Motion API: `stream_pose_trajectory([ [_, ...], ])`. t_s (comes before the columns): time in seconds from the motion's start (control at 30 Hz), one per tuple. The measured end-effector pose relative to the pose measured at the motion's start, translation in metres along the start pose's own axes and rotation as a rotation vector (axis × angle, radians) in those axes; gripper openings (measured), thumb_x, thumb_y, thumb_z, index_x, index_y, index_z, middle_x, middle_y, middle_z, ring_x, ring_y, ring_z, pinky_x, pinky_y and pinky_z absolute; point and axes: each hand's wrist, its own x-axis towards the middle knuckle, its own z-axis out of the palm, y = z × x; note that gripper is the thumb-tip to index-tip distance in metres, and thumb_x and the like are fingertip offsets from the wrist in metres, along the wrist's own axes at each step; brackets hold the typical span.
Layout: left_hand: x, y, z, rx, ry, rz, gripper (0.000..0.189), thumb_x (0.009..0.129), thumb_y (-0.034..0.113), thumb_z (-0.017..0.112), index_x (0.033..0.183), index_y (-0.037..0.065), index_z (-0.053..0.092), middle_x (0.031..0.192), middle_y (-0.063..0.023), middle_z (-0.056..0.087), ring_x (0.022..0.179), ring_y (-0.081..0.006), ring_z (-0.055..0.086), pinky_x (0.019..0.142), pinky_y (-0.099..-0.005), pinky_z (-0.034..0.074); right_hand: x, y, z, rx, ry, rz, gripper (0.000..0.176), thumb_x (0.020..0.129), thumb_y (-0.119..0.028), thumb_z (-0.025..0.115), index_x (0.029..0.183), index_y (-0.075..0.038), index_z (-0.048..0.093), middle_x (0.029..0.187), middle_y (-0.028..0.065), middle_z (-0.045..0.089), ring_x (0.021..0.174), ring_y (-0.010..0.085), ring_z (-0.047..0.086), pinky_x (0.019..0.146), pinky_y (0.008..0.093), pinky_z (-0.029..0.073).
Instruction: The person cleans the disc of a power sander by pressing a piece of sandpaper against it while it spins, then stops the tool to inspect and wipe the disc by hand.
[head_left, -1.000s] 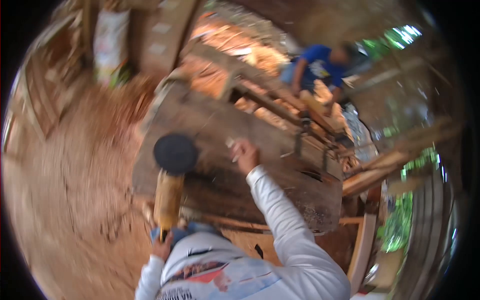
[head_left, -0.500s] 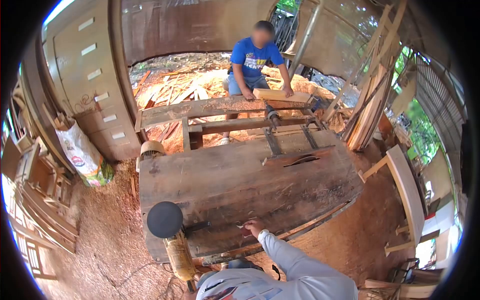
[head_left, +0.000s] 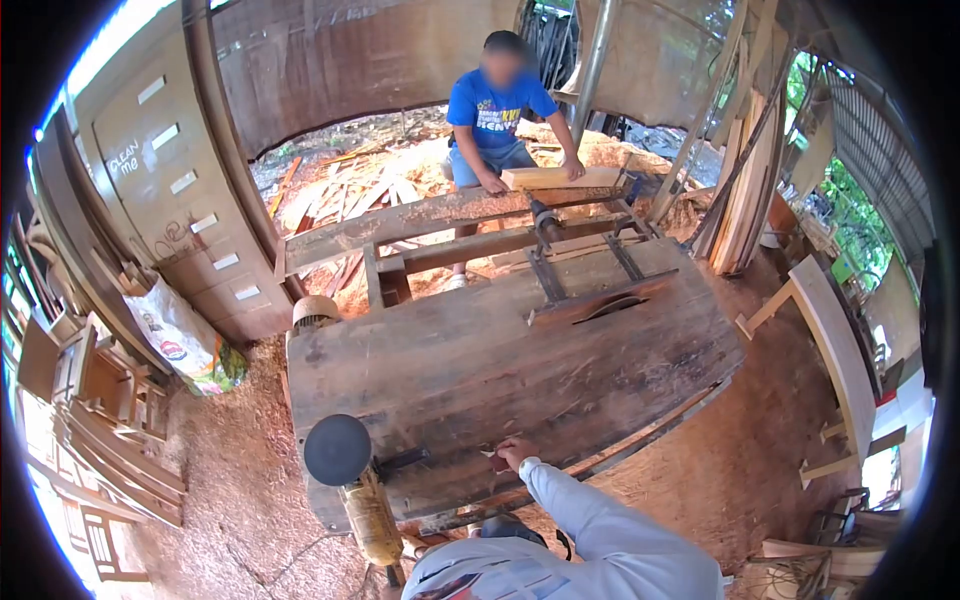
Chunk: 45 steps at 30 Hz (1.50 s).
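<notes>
The brown worktop point(head_left: 480, 365) stands on dusty floor point(head_left: 690, 480); left hand point(head_left: 391, 592) grasps yellow tool point(head_left: 372, 522) with dark disc point(head_left: 337, 449), right hand point(head_left: 516, 453) pinches reddish scrap point(head_left: 499, 463).

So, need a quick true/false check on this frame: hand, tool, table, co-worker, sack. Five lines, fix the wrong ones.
1. The right hand pinches a small reddish piece. True.
2. The power tool carries a square white disc. False: its pad is round and dark.
3. A co-worker in blue rests a hand on a pale wood block. True.
4. The co-worker is on the tabletop's near side. False: on its far side.
5. A white sack is at picture left. True.
</notes>
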Motion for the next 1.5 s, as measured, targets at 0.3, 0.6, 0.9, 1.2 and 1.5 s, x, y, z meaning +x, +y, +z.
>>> stream_pose_trajectory([
  [0.3,0.004,0.007,-0.001,0.026,0.000,0.002,0.041,0.082,0.036,0.080,0.099,0.000,0.071,0.089,-0.0162,0.074,0.083,-0.0256,0.072,0.074,-0.0396,0.055,-0.010,-0.012,0.000,-0.194,0.072,-0.055,0.019,0.081,-0.018,0.075,0.098,-0.012,0.079,0.095,0.0094,0.077,0.083,0.0213,0.075,0.073,0.0367,0.062],
  [0.6,0.011,0.018,0.002,0.046,-0.012,0.003,0.041,0.082,0.036,0.080,0.099,0.000,0.071,0.088,-0.0161,0.074,0.083,-0.0252,0.072,0.073,-0.0396,0.055,-0.001,-0.003,0.005,-0.036,0.044,0.035,0.017,0.080,-0.018,0.076,0.095,-0.012,0.080,0.096,0.0091,0.077,0.080,0.0208,0.074,0.074,0.0346,0.060],
  [0.9,0.011,0.012,0.004,0.059,-0.013,0.004,0.040,0.083,0.036,0.080,0.099,0.000,0.072,0.088,-0.0161,0.074,0.082,-0.0248,0.072,0.073,-0.0396,0.055,-0.013,-0.018,-0.004,-0.138,0.054,-0.014,0.017,0.082,-0.019,0.075,0.097,-0.012,0.080,0.100,0.0090,0.077,0.088,0.0211,0.073,0.078,0.0345,0.059],
  [1.2,0.008,-0.001,0.006,0.054,-0.013,0.004,0.040,0.083,0.035,0.080,0.100,-0.001,0.072,0.087,-0.0160,0.074,0.081,-0.0244,0.072,0.072,-0.0396,0.055,-0.031,-0.040,-0.010,-0.096,0.041,0.024,0.014,0.083,-0.019,0.075,0.094,-0.012,0.080,0.096,0.0092,0.077,0.086,0.0221,0.073,0.076,0.0357,0.060],
  [1.5,0.014,0.009,0.006,0.063,-0.021,0.004,0.040,0.083,0.035,0.080,0.100,-0.001,0.072,0.086,-0.0160,0.074,0.081,-0.0240,0.072,0.071,-0.0396,0.055,-0.014,-0.019,-0.004,-0.039,0.020,0.036,0.017,0.082,-0.022,0.074,0.097,-0.016,0.079,0.096,0.0096,0.077,0.078,0.0213,0.074,0.066,0.0361,0.062],
])
